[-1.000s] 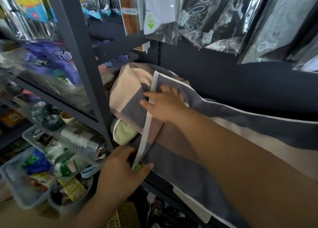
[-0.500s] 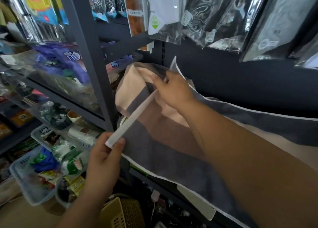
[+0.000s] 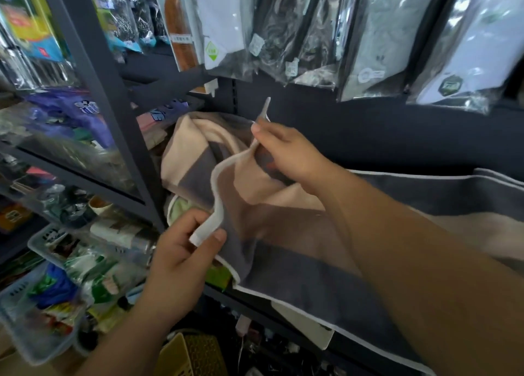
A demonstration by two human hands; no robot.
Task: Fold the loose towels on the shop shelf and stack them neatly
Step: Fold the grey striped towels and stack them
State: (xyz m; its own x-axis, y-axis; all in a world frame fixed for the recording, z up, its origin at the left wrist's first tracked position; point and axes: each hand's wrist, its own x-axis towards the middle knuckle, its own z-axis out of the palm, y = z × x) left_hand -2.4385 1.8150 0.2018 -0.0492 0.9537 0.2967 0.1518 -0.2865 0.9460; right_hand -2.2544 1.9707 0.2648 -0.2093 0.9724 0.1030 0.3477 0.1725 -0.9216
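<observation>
On the dark shop shelf [image 3: 249,304], just beside the grey upright post [image 3: 107,92], the striped grey, brown and beige towel [image 3: 283,233] lies spread away to the right, its near long edge hanging over the shelf front. The left hand [image 3: 181,250] pinches one corner of its white-bound short edge between thumb and curled fingers, low by the post. The right hand [image 3: 286,154] pinches the far corner higher up, fingers closed on the binding, a tip of it poking above the thumb. Between the hands that edge sags in a loose wave. Behind it lie a crumpled beige-and-grey towel [image 3: 181,154] and a pale green towel [image 3: 181,208].

The step looks like bringing this end across for the first fold. With the edge slack, the corners may land skewed and the fold come out crooked. The overhanging length could drag the whole towel off the shelf once it is lifted. The right forearm rests across the cloth and may trap it. A high lift could brush the hanging packets [image 3: 306,29].
</observation>
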